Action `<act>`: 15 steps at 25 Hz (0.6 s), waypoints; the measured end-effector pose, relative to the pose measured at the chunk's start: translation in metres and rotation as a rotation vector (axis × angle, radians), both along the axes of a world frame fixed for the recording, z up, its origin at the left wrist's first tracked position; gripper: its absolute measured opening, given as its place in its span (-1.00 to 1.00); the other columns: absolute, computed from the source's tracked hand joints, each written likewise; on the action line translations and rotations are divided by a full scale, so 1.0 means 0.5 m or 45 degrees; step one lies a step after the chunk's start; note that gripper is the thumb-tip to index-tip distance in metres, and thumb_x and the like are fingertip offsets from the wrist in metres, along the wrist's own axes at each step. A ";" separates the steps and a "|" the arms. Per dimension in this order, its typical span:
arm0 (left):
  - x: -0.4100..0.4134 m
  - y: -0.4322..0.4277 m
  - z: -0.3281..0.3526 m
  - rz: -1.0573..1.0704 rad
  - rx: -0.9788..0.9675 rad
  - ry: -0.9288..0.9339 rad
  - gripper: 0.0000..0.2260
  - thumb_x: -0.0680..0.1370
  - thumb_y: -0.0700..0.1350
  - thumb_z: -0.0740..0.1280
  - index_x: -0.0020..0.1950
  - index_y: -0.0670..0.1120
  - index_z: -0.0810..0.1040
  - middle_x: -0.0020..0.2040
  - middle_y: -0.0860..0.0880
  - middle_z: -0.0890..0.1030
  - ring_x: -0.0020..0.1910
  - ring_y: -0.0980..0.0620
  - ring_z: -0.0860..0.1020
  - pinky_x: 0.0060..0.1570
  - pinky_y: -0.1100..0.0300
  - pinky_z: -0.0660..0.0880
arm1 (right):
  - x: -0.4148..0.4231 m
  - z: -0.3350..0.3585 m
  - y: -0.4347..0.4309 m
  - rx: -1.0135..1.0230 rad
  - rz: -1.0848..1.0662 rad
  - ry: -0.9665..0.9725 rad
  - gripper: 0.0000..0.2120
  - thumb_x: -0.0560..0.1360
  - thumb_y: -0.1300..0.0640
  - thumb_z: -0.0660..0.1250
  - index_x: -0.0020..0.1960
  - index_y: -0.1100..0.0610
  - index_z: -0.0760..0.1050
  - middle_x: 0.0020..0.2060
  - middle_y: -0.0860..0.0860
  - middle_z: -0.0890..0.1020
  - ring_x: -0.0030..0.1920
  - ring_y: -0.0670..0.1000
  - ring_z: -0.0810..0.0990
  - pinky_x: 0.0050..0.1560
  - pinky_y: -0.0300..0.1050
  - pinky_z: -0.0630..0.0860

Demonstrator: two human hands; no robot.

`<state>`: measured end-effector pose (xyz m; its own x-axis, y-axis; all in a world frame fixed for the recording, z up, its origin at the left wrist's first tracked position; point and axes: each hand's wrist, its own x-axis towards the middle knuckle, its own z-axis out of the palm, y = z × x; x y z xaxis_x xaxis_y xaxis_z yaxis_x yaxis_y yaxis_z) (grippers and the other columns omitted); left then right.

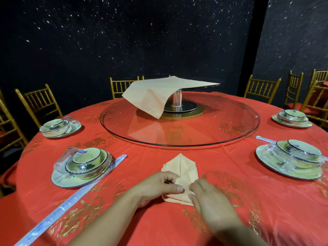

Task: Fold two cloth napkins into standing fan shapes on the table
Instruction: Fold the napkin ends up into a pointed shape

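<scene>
Pinching the folded napkin (181,172) on the worktop (230,201), both hands, left hand (159,186) and right hand (211,197), grip its lower folds; slack pressure risks pleats springing apart.

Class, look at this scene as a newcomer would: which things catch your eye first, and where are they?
First, the two bare hands, left hand and right hand, pressing a partly folded peach cloth napkin on the red tablecloth at the near edge. Next, an unfolded peach napkin draped over the small raised turntable at the centre of the round glass lazy Susan.
</scene>
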<state>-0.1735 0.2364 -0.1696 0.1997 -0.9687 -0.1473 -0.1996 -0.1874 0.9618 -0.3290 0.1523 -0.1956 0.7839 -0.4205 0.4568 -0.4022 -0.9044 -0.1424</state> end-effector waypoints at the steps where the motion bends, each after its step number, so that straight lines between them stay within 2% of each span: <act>1: 0.001 0.004 0.001 0.035 -0.031 0.012 -0.87 0.42 -0.21 0.44 -0.23 -0.10 0.50 -0.16 -0.07 0.42 -0.36 0.18 0.38 -0.39 0.36 0.30 | 0.005 -0.003 0.001 -0.082 -0.037 0.035 -0.92 0.25 -0.02 0.32 -0.34 -0.03 0.53 -0.42 -0.10 0.53 -0.46 -0.15 0.54 -0.58 -0.34 0.23; 2: 0.004 0.007 0.001 0.072 -0.046 0.002 -0.84 0.41 -0.24 0.44 -0.28 -0.09 0.49 -0.11 -0.08 0.43 -0.32 0.16 0.40 -0.36 0.36 0.33 | 0.009 -0.007 0.002 -0.121 -0.064 0.049 -0.88 0.16 0.00 0.44 -0.38 -0.01 0.53 -0.46 -0.08 0.53 -0.50 -0.14 0.53 -0.62 -0.31 0.27; 4: 0.003 0.014 0.001 0.163 -0.028 -0.055 -0.79 0.39 -0.26 0.46 -0.32 -0.08 0.46 -0.10 -0.03 0.43 -0.29 0.13 0.41 -0.33 0.35 0.37 | 0.014 -0.013 0.009 -0.094 -0.109 0.097 -0.65 -0.08 0.08 0.62 -0.39 0.01 0.53 -0.48 -0.06 0.53 -0.52 -0.09 0.53 -0.67 -0.28 0.29; 7: -0.001 0.017 -0.009 0.299 -0.009 -0.157 -0.73 0.36 -0.25 0.49 -0.35 -0.08 0.41 -0.14 -0.01 0.38 -0.29 0.10 0.39 -0.34 0.34 0.37 | 0.016 -0.023 0.011 -0.148 -0.159 0.040 -0.57 -0.20 0.13 0.65 -0.41 0.04 0.53 -0.50 -0.04 0.52 -0.53 -0.07 0.52 -0.69 -0.27 0.28; 9: -0.005 0.022 -0.016 0.386 -0.058 -0.174 -0.67 0.31 -0.24 0.52 -0.39 -0.07 0.36 -0.22 0.00 0.39 -0.31 0.08 0.36 -0.36 0.34 0.32 | 0.014 -0.026 0.016 -0.163 -0.123 0.002 -0.65 -0.10 0.12 0.62 -0.40 0.04 0.53 -0.49 -0.05 0.52 -0.54 -0.06 0.52 -0.69 -0.26 0.30; 11: -0.002 0.037 -0.025 0.445 -0.136 -0.167 -0.66 0.31 -0.24 0.52 -0.40 -0.06 0.34 -0.31 0.01 0.40 -0.34 0.11 0.34 -0.38 0.37 0.28 | 0.011 -0.032 0.018 -0.202 -0.094 -0.107 -0.88 0.17 0.02 0.44 -0.35 0.04 0.57 -0.45 -0.06 0.55 -0.51 -0.06 0.54 -0.66 -0.26 0.34; 13: 0.002 0.054 -0.034 0.433 -0.211 -0.182 -0.76 0.28 -0.17 0.50 -0.33 -0.06 0.43 -0.29 0.02 0.42 -0.29 0.11 0.37 -0.30 0.38 0.33 | 0.010 -0.035 0.021 -0.204 -0.099 -0.116 -0.72 0.28 -0.08 0.22 -0.27 0.03 0.64 -0.40 -0.05 0.61 -0.48 -0.07 0.58 -0.65 -0.27 0.37; 14: 0.003 0.062 -0.038 0.419 -0.240 -0.194 -0.82 0.26 -0.13 0.46 -0.28 -0.05 0.47 -0.27 0.03 0.43 -0.26 0.11 0.38 -0.24 0.37 0.36 | 0.009 -0.031 0.023 -0.196 -0.118 -0.104 -0.71 0.27 -0.12 0.27 -0.24 0.03 0.66 -0.40 -0.04 0.63 -0.47 -0.07 0.60 -0.65 -0.28 0.38; 15: 0.005 0.068 -0.042 0.406 -0.249 -0.228 -0.85 0.26 -0.11 0.44 -0.25 -0.02 0.50 -0.26 0.04 0.42 -0.23 0.11 0.39 -0.21 0.39 0.36 | 0.011 -0.030 0.022 -0.237 -0.120 -0.099 -0.73 0.21 -0.15 0.41 -0.23 0.02 0.67 -0.40 -0.04 0.64 -0.46 -0.07 0.60 -0.65 -0.29 0.37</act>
<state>-0.1711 0.2703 -0.1904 0.4998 -0.8606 0.0978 -0.3288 -0.0841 0.9406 -0.3234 0.1633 -0.2105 0.7047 -0.3931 0.5907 -0.4804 -0.8770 -0.0105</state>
